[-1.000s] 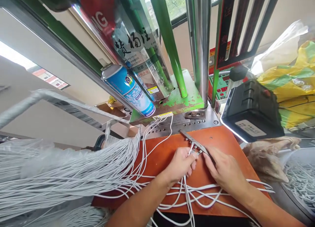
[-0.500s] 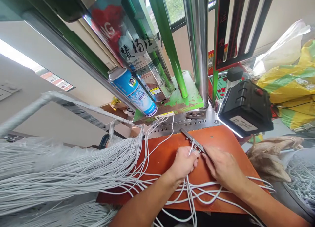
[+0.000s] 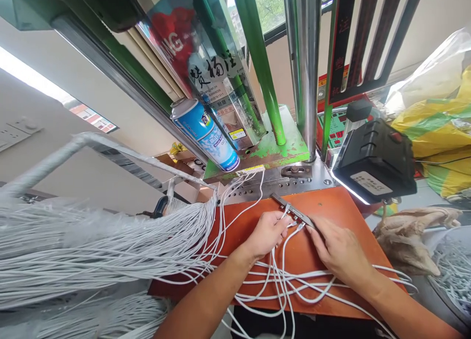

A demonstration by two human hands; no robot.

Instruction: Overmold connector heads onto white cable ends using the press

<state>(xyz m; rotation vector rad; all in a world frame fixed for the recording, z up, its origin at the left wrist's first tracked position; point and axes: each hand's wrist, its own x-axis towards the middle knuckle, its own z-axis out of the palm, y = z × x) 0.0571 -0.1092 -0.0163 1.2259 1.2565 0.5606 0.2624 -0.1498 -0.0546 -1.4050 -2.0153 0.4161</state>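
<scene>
My right hand (image 3: 340, 250) grips the near end of a narrow dark metal bar (image 3: 282, 201) with small slots along its side, tilted above the orange work surface (image 3: 250, 221). White cables (image 3: 286, 250) run up to the bar, and a cable plug (image 3: 301, 226) sits against its side near my right fingers. Closed in a pinch, my left hand (image 3: 270, 231) holds a white cable end at the bar's left side. Its fingers partly hide the plugs, so I cannot tell how deep each one sits.
Behind the work surface stands a green press with steel columns (image 3: 306, 74). A blue spray can (image 3: 209, 138) stands on its base. A thick bundle of white cables (image 3: 110, 250) lies at left. At right are a black box (image 3: 375, 162) and a bin of white scraps (image 3: 452, 265).
My left hand has shifted slightly left along the bar, uncovering a plug and its cable near my right fingers. My right hand still holds the bar. The view has shifted a little.
</scene>
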